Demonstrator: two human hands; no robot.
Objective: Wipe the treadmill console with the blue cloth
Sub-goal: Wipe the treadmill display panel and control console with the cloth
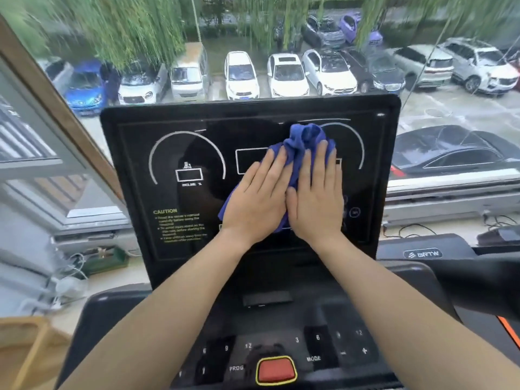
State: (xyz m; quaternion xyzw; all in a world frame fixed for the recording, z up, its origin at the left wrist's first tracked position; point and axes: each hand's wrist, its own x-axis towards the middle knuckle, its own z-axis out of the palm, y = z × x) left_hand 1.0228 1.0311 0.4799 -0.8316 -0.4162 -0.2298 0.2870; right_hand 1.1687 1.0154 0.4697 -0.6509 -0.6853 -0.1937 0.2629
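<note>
The treadmill console [180, 153] is an upright black glossy panel with white dial outlines and a yellow caution label at lower left. A bunched blue cloth [302, 139] lies against the middle of the panel. My left hand [257, 199] and my right hand [316, 197] lie flat side by side on the cloth, fingers pointing up, pressing it to the screen. Cloth pokes out above the fingertips and at the left of my left palm. The panel's centre display is partly hidden under the cloth and hands.
Below the panel is the key deck [318, 350] with number keys and a red stop button [275, 371]. A window behind shows a car park. The sill at left holds cables and a green box [105, 258]. Another treadmill's console [425, 253] stands at right.
</note>
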